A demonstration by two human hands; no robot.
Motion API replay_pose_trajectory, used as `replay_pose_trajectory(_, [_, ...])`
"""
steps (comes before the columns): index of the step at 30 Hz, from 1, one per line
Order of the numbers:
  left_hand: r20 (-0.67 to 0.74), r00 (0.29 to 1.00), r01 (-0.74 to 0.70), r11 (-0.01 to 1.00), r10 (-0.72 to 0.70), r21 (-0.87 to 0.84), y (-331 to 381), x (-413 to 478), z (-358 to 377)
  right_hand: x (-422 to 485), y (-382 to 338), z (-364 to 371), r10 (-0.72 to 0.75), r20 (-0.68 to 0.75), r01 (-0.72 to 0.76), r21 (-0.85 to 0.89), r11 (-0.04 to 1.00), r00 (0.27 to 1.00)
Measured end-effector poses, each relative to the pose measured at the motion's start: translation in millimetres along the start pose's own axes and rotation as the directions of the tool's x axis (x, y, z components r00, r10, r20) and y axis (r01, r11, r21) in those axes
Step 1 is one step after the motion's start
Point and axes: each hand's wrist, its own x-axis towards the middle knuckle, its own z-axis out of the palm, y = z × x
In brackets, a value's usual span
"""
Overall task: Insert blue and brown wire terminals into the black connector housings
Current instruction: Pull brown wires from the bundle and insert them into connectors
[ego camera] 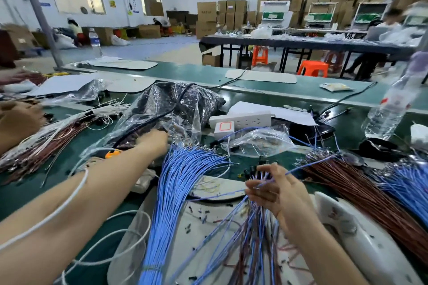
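Head view, two arms in frame, both bare from the frame edge to the wrist.

Left forearm (92, 192): runs from the 8 o'clock edge toward centre and looks long and broad in the wide-angle lens. A thin white cord (86, 177), plain and round, lies across its upper side about midway. From there it trails along the arm's lower edge toward 8 o'clock.

Left hand (154, 140): near centre, bare, back of hand showing, fingertips out of sight.

Right forearm (308, 233): from the 5 o'clock edge, bare.

Right hand (268, 188): bare, toward 4 o'clock of centre. Nails too blurred to describe.
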Motion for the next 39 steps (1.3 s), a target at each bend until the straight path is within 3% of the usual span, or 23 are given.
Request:
replay_pose_trajectory(4, [-0.062,0.998,0.007,0.998,-0.011,-0.069,5.3,13.1,2.7,-3.2,17.2,-6.7,-0.206,0.015,0.201,-0.283,0.938,0.979])
replay_pose_trajectory(8, [-0.067,0.988,0.114,0.956,-0.137,-0.269,11.1,18.3,6.1,-8.0,17.5,-3.4,-0.158,0.008,0.158,-0.145,0.977,0.987])
replay_pose_trajectory(10, [-0.138,0.971,0.124,0.908,-0.194,-0.399,16.3,21.8,11.1,-7.9,16.7,-5.3,-0.119,-0.007,0.118,-0.105,0.987,0.993])
replay_pose_trajectory(12, [-0.233,0.950,0.071,0.870,-0.208,-0.488,21.8,28.2,10.0,-6.1,17.2,-8.7,-0.190,-0.052,0.176,-0.203,0.963,0.980])
replay_pose_trajectory(15, [-0.214,0.970,0.016,0.903,-0.119,-0.430,23.5,31.5,5.6,-3.9,19.7,-13.0,-0.296,-0.096,0.237,-0.393,0.889,0.950])
replay_pose_trajectory(18, [-0.124,0.992,-0.020,0.916,-0.032,-0.402,21.5,33.8,5.6,-1.2,21.3,-15.0,-0.242,-0.117,0.199,-0.296,0.934,0.963])
replay_pose_trajectory(22, [-0.175,0.985,-0.069,0.929,0.004,-0.365,14.4,39.2,8.7,-0.7,20.5,-10.9,-0.161,-0.100,0.144,-0.158,0.977,0.982])
replay_pose_trajectory(27, [-0.200,0.977,-0.118,0.965,0.071,-0.235,7.5,39.5,3.2,-1.9,22.6,-15.9,-0.220,-0.053,0.194,-0.308,0.931,0.974])
replay_pose_trajectory(32, [-0.084,0.979,-0.181,0.983,0.183,0.037,7.9,24.7,-31.5,-1.1,18.9,-15.9,-0.175,-0.041,0.167,-0.147,0.975,0.984])
replay_pose_trajectory(34, [-0.146,0.963,-0.192,0.957,0.226,0.216,15.3,8.4,-47.4,-3.0,15.7,-14.6,-0.192,-0.005,0.190,-0.132,0.973,0.981])
replay_pose_trajectory(36, [-0.289,0.898,-0.242,0.922,0.331,0.303,29.8,-7.8,-67.3,-4.4,15.5,-14.2,-0.229,0.022,0.229,-0.178,0.957,0.973])
replay_pose_trajectory(39, [-0.539,0.747,-0.405,0.909,0.389,0.095,54.7,-36.5,-91.8,-3.9,17.0,-14.0,-0.309,0.027,0.304,-0.283,0.910,0.951])
